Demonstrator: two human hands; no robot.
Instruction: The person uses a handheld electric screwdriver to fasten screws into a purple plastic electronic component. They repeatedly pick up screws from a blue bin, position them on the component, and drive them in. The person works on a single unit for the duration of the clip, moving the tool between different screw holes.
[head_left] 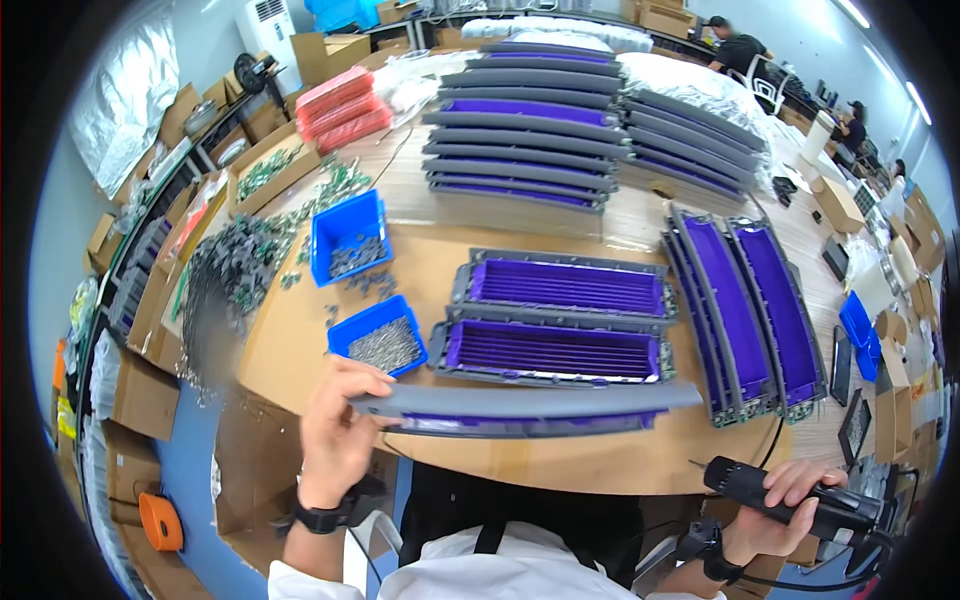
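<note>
Silvery sheeting hangs at the upper left; farther along are a black fan, a white upright appliance and a cardboard box, beyond red wrapped bundles stacked on the worktop. An orange tub sits at lower left, beside blue floor. At upper right, a person in black is near a white chair.

Standing opposite, I see the bare left hand reaching forward, thumb and fingers pinched, its bare forearm emerging from a white sleeve. Well apart, the bare right hand curls its fingers in a wrapping grip. Black straps circle the 2 wrists.
</note>
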